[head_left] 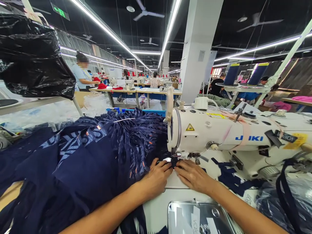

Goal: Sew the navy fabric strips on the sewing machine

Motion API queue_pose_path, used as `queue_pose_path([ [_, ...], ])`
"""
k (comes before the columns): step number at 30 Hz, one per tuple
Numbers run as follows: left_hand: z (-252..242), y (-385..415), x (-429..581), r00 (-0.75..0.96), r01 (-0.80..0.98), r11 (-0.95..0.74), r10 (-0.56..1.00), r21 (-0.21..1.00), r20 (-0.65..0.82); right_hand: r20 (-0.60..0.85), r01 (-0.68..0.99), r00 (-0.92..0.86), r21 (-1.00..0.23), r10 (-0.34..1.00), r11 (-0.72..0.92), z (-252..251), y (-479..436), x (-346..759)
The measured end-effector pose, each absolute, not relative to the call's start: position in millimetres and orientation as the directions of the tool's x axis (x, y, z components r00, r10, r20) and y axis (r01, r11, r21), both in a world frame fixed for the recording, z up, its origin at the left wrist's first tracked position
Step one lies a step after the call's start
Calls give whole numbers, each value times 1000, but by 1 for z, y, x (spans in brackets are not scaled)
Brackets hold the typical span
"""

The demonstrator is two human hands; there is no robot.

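A white sewing machine [216, 130] stands in front of me, with a small piece of navy fabric [174, 162] under its needle area. My left hand [158, 177] is left of the needle, its fingers bent and closed on the edge of that fabric. On the other side, my right hand [193, 176] lies flat with fingers stretched out, their tips touching the fabric and the machine bed. Left of the machine, a large heap of navy garments [97, 159] with light-blue print and several drawcords reaches up to my left hand. The stitching point itself is mostly hidden.
A shiny metal plate [174, 217] lies in the table before me. Navy fabric scraps [229, 177] and a clear plastic bag [280, 198] are at the right. Navy thread cones [258, 74] stand behind. A black plastic bag [34, 58] hangs upper left; a co-worker [83, 73] stands beyond.
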State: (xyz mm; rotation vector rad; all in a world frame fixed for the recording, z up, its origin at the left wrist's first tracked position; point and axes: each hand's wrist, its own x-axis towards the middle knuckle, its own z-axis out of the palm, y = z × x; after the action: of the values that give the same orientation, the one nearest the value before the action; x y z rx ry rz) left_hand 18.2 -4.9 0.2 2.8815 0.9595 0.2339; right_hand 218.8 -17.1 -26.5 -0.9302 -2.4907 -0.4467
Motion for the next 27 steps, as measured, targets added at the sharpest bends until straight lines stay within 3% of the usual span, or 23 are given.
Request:
queue_pose_path([
  [6,-4,0,19,771,617,-776,630,134,93,471,703,-683,217,558,678,-27,-16,217],
  [10,-6,6,20,753,631,-761,648,153,116,424,738,-656,186,624,649,-30,-14,221],
  [14,-7,13,21,746,627,-758,651,180,143,344,784,-594,42,727,620,-29,-12,227],
  [18,-8,19,25,736,624,-759,651,186,188,359,818,-424,-243,831,522,-29,0,226],
  [21,-6,17,30,713,659,-746,661,100,234,378,833,-305,-339,874,437,-35,16,220],
  [27,-6,4,36,666,745,-629,717,-222,205,402,842,-274,-339,874,420,-49,31,220],
])
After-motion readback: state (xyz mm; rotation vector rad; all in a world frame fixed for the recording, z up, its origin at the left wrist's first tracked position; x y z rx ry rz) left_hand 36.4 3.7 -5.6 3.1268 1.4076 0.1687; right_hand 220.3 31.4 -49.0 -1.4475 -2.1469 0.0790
